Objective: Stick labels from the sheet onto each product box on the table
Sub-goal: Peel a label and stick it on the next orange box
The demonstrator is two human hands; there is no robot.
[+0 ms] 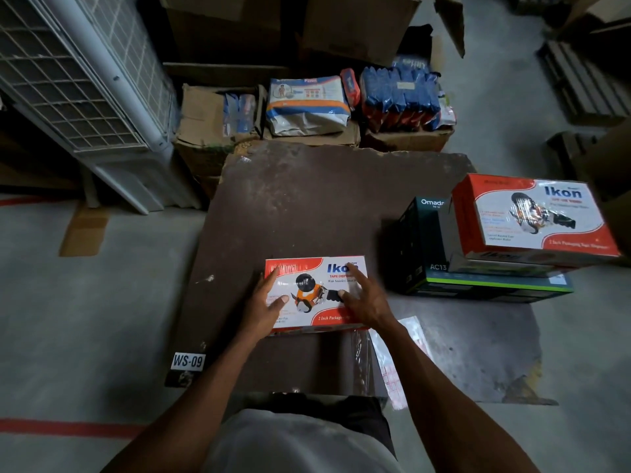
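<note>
A red and white Ikon tape dispenser box (316, 285) lies flat near the front of the dark brown table (307, 199). My left hand (264, 302) rests on its left part with fingers spread straight. My right hand (363, 297) lies flat on its right part, fingers extended over the lid. A label sheet (404, 353) in a clear sleeve lies on the table just right of my right forearm. At the right edge, a second Ikon box (532, 218) tops a stack above a dark Omada box (444, 268).
Behind the table stand cardboard cartons (211, 131) with packaged goods, a white bag (307, 104) and blue packets (399, 93). A white air cooler (85, 90) stands at the left. A WS-09 tag (188, 361) marks the table's front left corner.
</note>
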